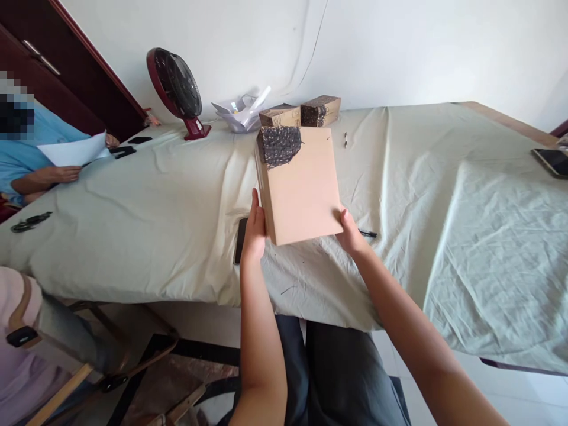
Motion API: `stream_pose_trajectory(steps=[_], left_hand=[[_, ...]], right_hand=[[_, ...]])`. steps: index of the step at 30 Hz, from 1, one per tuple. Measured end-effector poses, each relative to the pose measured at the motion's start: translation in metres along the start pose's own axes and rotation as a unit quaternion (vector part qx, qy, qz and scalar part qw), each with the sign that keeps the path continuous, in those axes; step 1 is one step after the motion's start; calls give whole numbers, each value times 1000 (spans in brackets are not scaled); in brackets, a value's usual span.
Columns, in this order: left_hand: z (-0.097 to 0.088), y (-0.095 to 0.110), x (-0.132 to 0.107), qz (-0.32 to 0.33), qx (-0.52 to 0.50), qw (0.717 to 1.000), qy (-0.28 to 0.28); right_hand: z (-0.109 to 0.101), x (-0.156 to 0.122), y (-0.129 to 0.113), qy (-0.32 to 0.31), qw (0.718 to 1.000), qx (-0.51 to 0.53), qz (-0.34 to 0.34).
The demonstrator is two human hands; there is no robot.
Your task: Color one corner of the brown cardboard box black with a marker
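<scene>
A brown cardboard box (306, 192) with a black scribbled patch on its upper left corner is held between my two hands, tilted above the cloth. My left hand (254, 232) presses against its left side with the fingers pointing up. At the lower right corner, my right hand (349, 229) grips with the thumb on the top face and the other fingers hidden beneath. Partly behind my left hand lies a dark phone (240, 241). Just right of my right hand is a black pen (368, 234).
A pale cloth (168, 231) covers the table. Toward the wall stand a red fan (177, 89), a white basket (242, 115) and two cardboard boxes (326, 110). Another phone (552, 161) lies far right. A person in blue (26, 157) holds paper at left; another person (26, 355) sits nearer.
</scene>
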State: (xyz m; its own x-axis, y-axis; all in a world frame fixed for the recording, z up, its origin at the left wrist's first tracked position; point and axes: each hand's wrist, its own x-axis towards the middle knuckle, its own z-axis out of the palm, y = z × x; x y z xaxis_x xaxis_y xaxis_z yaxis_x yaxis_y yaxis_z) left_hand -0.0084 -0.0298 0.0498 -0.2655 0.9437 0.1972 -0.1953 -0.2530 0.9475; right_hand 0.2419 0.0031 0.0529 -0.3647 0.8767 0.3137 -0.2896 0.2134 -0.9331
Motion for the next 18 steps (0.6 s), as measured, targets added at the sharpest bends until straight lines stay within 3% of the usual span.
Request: stream_pose_trajectory(steps=[3, 11, 14, 18], left_hand=[[-1, 4, 0, -8, 56, 998, -1], [1, 5, -2, -16, 163, 985, 46], [1, 3, -3, -11, 128, 991, 32], [-3, 10, -8, -48, 0, 998, -49]], right_hand=[[-1, 2, 2, -23, 1000, 2, 13], [-7, 2, 3, -1, 1000, -18, 14], [-8, 3, 0, 1, 1000, -9, 9], [-13, 4, -5, 19, 1000, -10, 19]])
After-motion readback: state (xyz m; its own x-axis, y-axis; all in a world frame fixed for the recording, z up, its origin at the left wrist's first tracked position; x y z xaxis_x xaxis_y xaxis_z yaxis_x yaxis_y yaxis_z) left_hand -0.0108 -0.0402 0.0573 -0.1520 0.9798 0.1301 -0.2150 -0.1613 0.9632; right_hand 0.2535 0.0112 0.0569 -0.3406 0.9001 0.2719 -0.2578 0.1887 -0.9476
